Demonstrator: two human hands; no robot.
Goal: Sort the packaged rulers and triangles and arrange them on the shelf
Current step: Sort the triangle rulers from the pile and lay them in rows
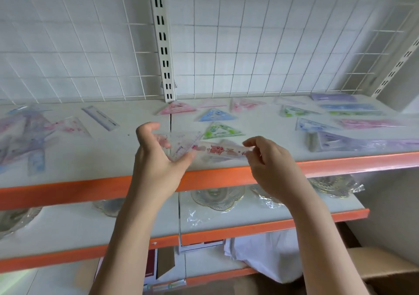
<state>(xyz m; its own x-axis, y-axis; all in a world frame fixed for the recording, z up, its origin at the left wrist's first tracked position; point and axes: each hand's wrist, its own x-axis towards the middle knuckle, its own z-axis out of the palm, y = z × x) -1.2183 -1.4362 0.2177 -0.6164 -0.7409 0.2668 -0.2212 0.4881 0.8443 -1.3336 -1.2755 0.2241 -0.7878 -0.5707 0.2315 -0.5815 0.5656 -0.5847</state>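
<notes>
A clear packaged set with a triangle (pixel 184 144) and a pink-printed ruler (pixel 223 150) is held over the front of the top shelf (pixel 340 161). My left hand (pixel 156 149) grips the triangle end, thumb and fingers curled round it. My right hand (pixel 269 161) pinches the ruler's right end. On the shelf lie a green triangle (pixel 221 131), a blue triangle (pixel 216 115), a pink triangle (pixel 178 108) and a white ruler (pixel 99 118). A loose pile of packs (pixel 25 136) sits at the left.
More triangles and long ruler packs (pixel 353 113) lie in rows at the right of the top shelf. A wire grid wall (pixel 249 45) backs it. Wrapped glass dishes (pixel 217 197) stand on the shelf below. A cardboard box (pixel 385 267) is at the lower right.
</notes>
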